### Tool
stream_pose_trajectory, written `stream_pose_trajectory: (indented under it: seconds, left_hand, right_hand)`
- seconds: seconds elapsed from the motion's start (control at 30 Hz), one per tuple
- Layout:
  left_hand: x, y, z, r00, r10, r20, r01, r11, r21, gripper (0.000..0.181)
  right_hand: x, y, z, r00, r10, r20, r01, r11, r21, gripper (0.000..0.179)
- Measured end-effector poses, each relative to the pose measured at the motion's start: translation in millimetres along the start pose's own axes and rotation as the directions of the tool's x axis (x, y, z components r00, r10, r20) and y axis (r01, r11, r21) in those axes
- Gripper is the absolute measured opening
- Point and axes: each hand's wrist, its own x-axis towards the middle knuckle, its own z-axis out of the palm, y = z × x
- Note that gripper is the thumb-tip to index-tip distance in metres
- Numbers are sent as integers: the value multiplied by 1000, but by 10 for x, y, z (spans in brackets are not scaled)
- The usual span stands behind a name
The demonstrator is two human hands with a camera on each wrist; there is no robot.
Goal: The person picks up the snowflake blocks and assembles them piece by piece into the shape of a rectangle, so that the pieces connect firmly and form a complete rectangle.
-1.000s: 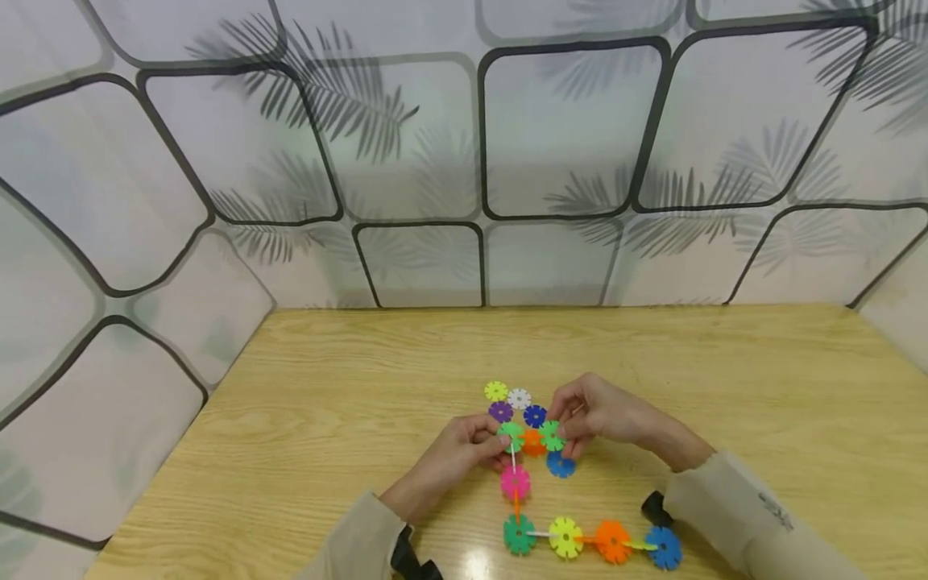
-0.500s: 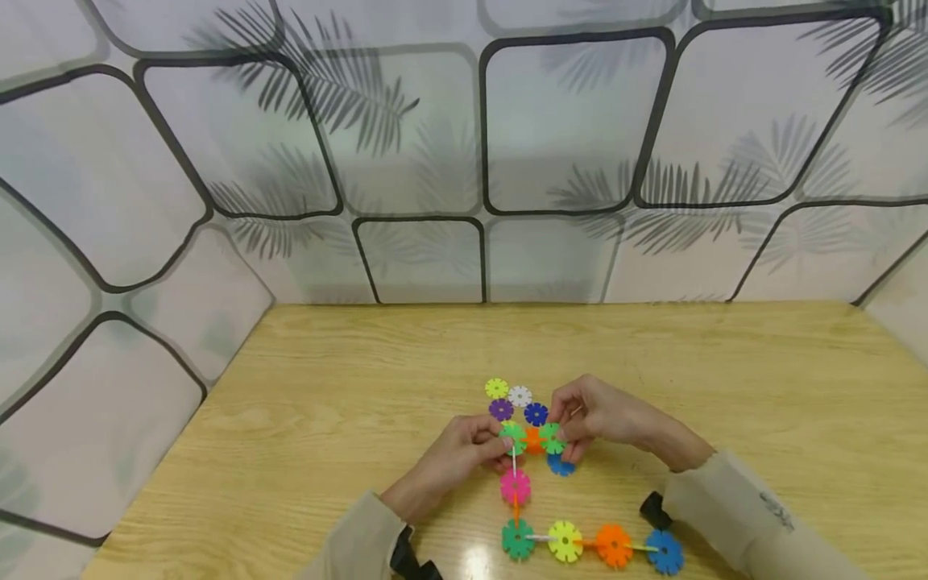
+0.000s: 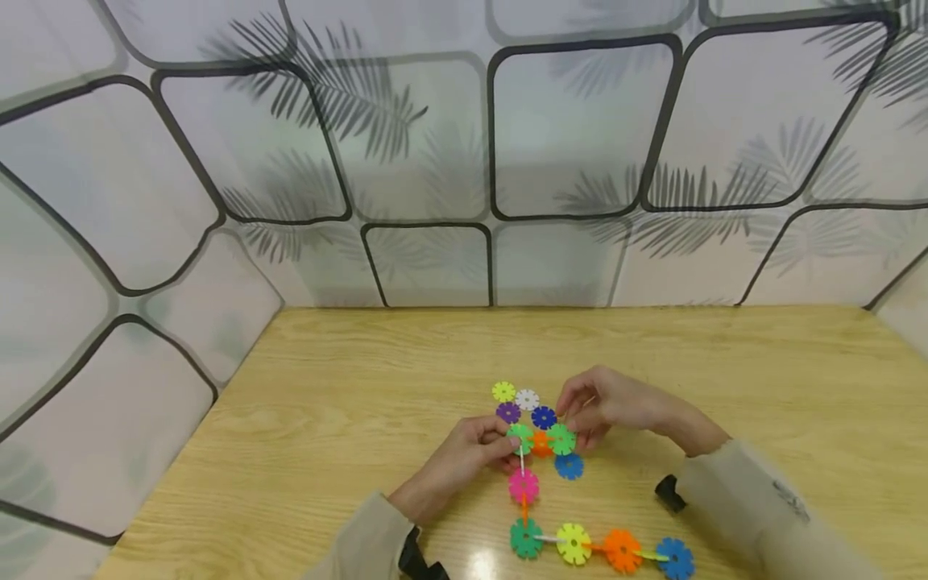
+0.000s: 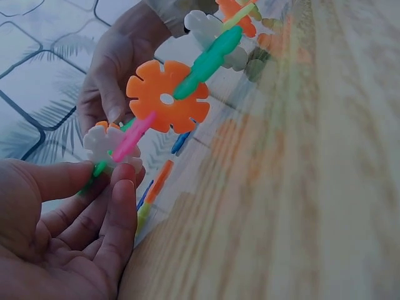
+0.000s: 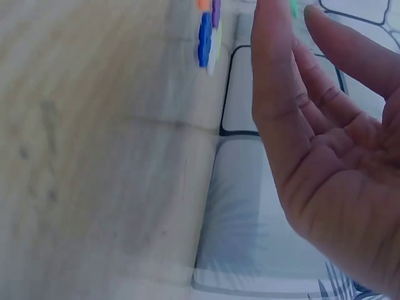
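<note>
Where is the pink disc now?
In the head view, right of centre, the pink disc is between the light-green disc pinched by the left hand and the dark-green disc.

Indoor corner, home or studio unclear, wood-grain table (image 3: 341, 370), leaf-print covering (image 3: 565, 129) behind the table, similar covering (image 3: 65, 201) left of the table, bright glare (image 3: 482, 564) on the table

One glare spot (image 3: 482, 564) whitens the bright table (image 3: 362, 387).

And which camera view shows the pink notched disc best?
The head view: the pink disc shows its round, notched face there. The left wrist view shows it edge-on, as a thin pink strip; the right wrist view does not show it.
</note>
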Motion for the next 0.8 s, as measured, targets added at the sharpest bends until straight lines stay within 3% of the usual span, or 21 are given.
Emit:
stream_pose_trajectory:
  seconds: [0.27,0.8]
  left_hand:
    - [-5,0,11,1000,-1,-3,1,1000,-8,10]
    - [-9,2,22,1000,-3,-11,3,1000,-19,9]
  right_hand:
    - [135,-32,-117,994,75,-86,-79,996,-44,18]
    - [451,0,-169,978,161,-135,-176,978,-110,18]
